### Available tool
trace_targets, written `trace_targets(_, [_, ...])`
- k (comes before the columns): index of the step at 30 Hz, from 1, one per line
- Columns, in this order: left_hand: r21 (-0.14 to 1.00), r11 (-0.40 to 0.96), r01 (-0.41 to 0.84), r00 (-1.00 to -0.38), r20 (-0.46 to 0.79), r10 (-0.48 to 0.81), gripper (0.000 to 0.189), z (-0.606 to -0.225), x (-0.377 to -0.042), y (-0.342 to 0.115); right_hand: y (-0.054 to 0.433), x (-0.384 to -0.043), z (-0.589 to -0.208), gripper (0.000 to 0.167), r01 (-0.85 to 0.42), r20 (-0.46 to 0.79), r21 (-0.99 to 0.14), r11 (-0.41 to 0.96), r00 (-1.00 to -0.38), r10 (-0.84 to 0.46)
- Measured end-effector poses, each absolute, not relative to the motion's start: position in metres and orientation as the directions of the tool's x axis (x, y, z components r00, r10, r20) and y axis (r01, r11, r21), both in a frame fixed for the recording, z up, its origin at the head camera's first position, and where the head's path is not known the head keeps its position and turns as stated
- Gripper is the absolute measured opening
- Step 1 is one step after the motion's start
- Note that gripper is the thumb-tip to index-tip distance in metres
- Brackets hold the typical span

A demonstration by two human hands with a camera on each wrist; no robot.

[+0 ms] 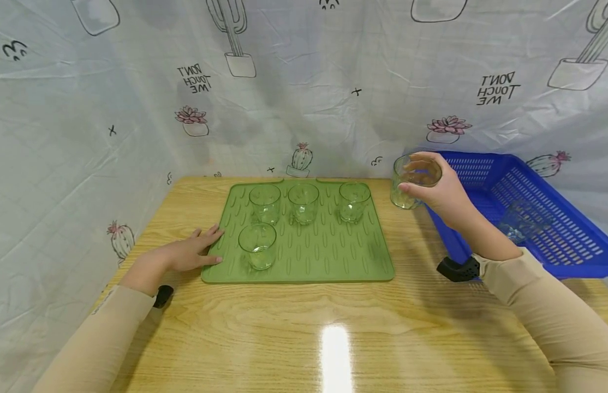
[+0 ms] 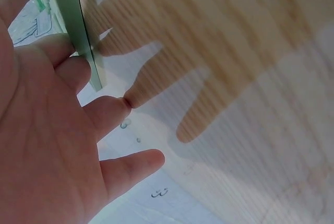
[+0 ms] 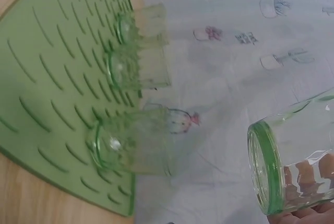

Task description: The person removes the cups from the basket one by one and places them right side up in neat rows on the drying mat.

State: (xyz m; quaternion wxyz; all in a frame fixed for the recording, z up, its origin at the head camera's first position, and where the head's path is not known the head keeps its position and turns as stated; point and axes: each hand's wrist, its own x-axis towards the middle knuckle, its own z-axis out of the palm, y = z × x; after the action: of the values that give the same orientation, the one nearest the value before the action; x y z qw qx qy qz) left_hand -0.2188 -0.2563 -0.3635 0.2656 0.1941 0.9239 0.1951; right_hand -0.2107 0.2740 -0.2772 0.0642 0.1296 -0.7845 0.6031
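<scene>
My right hand [image 1: 443, 188] grips a clear glass tumbler [image 1: 401, 194] above the table, between the mat and the basket. The right wrist view shows fingers behind the wall of this tumbler [image 3: 269, 166]. My left hand [image 1: 186, 254] lies with fingers spread at the left edge of a green ribbed drying mat [image 1: 333, 259], touching it. On the mat, three tumblers stand along the back: left [image 1: 266, 204], middle [image 1: 304, 203] and right [image 1: 354, 202]. Another tumbler [image 1: 258, 248] stands nearer the front left. In the left wrist view the palm [image 2: 47, 125] faces the camera.
A blue plastic basket [image 1: 574, 196] sits at the right of the wooden table [image 1: 264, 333], with clear glassware [image 1: 522, 221] inside, partly behind the right arm. A white printed curtain [image 1: 333, 120] hangs behind the table and along its left side.
</scene>
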Motion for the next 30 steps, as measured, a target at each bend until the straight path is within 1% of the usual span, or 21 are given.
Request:
trace_targets(8, [0.473, 0.843, 0.257, -0.786, -0.406, 0.467, 0.09, -0.362, -0.216, -0.255, 0.253, -0.21, -0.292, 0.06, -0.269, 0.237, -0.933, 0.239, -0.959, -0.154])
trace_targets(12, [0.467, 0.846, 0.258, -0.787, -0.406, 0.464, 0.09, -0.362, -0.215, -0.254, 0.242, -0.21, -0.296, 0.061, -0.273, 0.241, -0.937, 0.219, -0.957, -0.162])
trace_targets(19, [0.456, 0.853, 0.255, -0.786, -0.415, 0.457, 0.09, -0.363, -0.216, -0.255, 0.227, -0.21, -0.301, 0.063, -0.226, 0.189, -0.954, 0.196, -0.963, -0.19])
trace_targets(24, [0.459, 0.852, 0.253, -0.786, -0.416, 0.458, 0.09, -0.362, -0.215, -0.255, 0.216, -0.212, -0.306, 0.063, -0.206, 0.169, -0.961, 0.186, -0.966, -0.196])
trace_targets(30, [0.466, 0.848, 0.251, -0.785, -0.415, 0.46, 0.09, -0.36, -0.214, -0.255, 0.202, -0.215, -0.313, 0.066, -0.185, 0.146, -0.97, 0.154, -0.961, -0.236])
